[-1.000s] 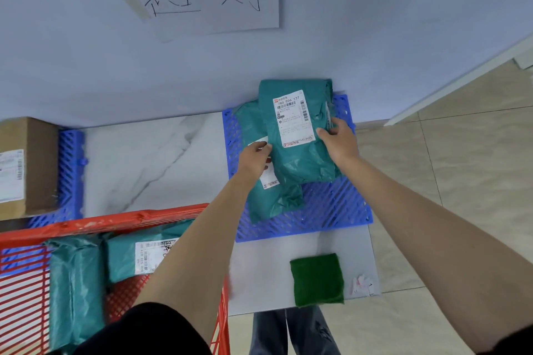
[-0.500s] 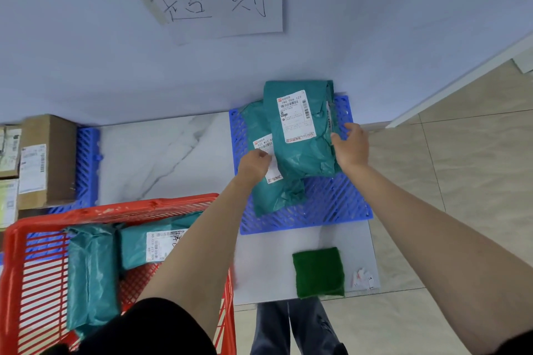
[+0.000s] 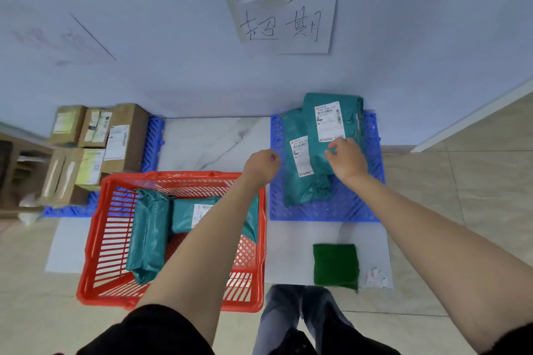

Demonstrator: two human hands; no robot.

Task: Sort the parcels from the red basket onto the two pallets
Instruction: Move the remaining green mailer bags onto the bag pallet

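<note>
Cardboard boxes (image 3: 115, 138) sit on the left pallet (image 3: 153, 141); 2 teal parcels (image 3: 150, 233) lie in the red basket (image 3: 95, 239). Left hand (image 3: 261, 166) hangs curled and empty, seemingly; right hand (image 3: 346, 158), fingers loose, rests on 2 stacked parcels (image 3: 323, 135) on the right pallet (image 3: 346, 207)

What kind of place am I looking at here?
Probably a parcel pickup or sorting room. Labelled teal plastic mailer bags lie on a blue plastic lattice pallet, brown cardboard boxes crowd a second pallet, and a handwritten paper sign is taped to the wall above.
</note>
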